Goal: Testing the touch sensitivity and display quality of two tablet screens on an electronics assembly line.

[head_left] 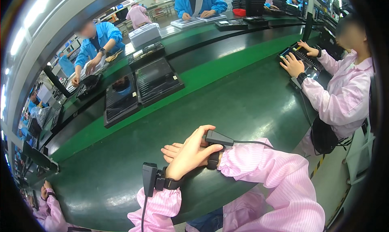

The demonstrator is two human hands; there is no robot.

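My left hand (pixel 187 153) reaches across my right wrist. Its fingers and thumb straddle a small black box-shaped device (pixel 220 138) on the black strap (pixel 213 160) there. Underneath, my right hand (pixel 172 149) points left with its fingers stretched out and holds nothing; the left hand covers part of it. A similar black device (pixel 150 178) sits on my left wrist, strapped over the pink striped sleeve's end. From each device runs a thin black cable. Below both hands lies the green work surface (pixel 227 106).
Two black trays (pixel 159 81) with film-like covers lie on the belt ahead. At right, a co-worker in pink handles a black tray-like item (pixel 306 59). Co-workers in blue work across the line, near a stack of grey cases (pixel 145 34). Another person's hands (pixel 46 189) show lower left.
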